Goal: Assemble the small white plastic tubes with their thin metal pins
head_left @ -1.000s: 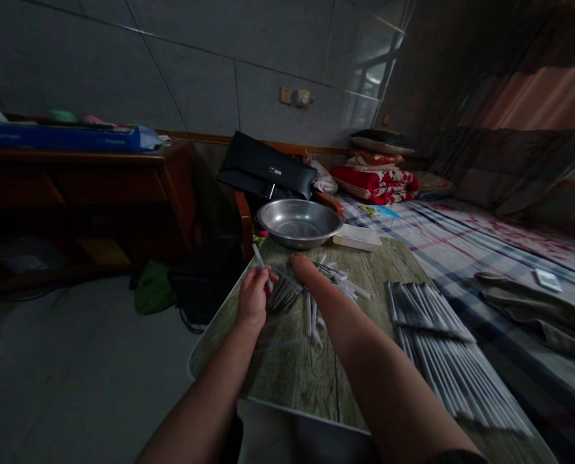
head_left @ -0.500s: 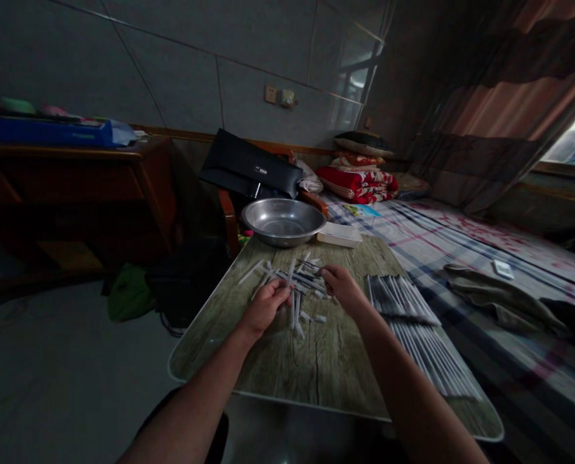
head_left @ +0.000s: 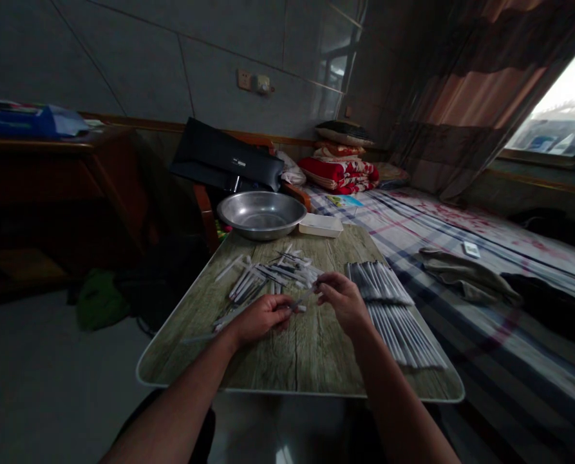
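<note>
My left hand (head_left: 261, 318) and my right hand (head_left: 344, 299) meet over the middle of a small wood-grain table (head_left: 316, 348). Between them they pinch one thin white tube (head_left: 302, 299), each hand closed on an end. Just beyond lies a loose pile of white tubes and thin dark sticks (head_left: 268, 276). To the right of my right hand a neat row of finished tubes (head_left: 393, 309) lies side by side, running toward the table's front edge.
A metal basin (head_left: 261, 214) and a flat white box (head_left: 320, 224) stand at the table's far end. A bed with a striped sheet (head_left: 461, 258) runs along the right. A dark wooden desk (head_left: 50, 187) and a green bag (head_left: 98, 298) are on the left.
Both hands have drawn back from the pile toward me and come together on a single tube. The view has swung right.
</note>
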A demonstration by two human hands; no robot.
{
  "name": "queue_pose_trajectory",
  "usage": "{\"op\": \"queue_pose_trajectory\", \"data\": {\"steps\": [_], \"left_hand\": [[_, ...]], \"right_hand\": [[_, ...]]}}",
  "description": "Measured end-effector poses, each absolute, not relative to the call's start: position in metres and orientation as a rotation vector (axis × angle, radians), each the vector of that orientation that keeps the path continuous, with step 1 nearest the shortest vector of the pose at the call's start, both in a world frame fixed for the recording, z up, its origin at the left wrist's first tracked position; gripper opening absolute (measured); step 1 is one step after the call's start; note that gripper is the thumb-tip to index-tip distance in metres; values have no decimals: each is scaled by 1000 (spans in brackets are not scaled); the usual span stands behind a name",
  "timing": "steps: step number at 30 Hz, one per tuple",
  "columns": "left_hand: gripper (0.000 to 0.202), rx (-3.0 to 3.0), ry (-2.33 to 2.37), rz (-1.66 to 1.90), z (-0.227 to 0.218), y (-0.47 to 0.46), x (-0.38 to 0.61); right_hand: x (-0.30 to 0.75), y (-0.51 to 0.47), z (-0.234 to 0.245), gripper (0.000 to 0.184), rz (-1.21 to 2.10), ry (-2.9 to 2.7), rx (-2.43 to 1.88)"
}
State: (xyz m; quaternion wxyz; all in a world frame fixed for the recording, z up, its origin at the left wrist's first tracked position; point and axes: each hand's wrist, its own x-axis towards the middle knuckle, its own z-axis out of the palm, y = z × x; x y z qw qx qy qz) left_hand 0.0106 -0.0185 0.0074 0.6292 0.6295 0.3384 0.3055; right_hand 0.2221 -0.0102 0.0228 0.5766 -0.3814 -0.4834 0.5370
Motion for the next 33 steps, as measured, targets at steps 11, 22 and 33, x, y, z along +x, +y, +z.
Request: {"op": "queue_pose_trajectory", "data": {"steps": [11,22,33], "left_hand": [[27,1435,813,675,1,-20,3],[32,1656,965,678,6,-18,-1],[29,2074,1142,733,14,-17,-1]], "right_hand": [[223,-12,27,16,1173,-1316,-993],[229,-7,20,20,1129,-1495,-1102],[231,-11,16,47,982,-1729,-1240]]}}
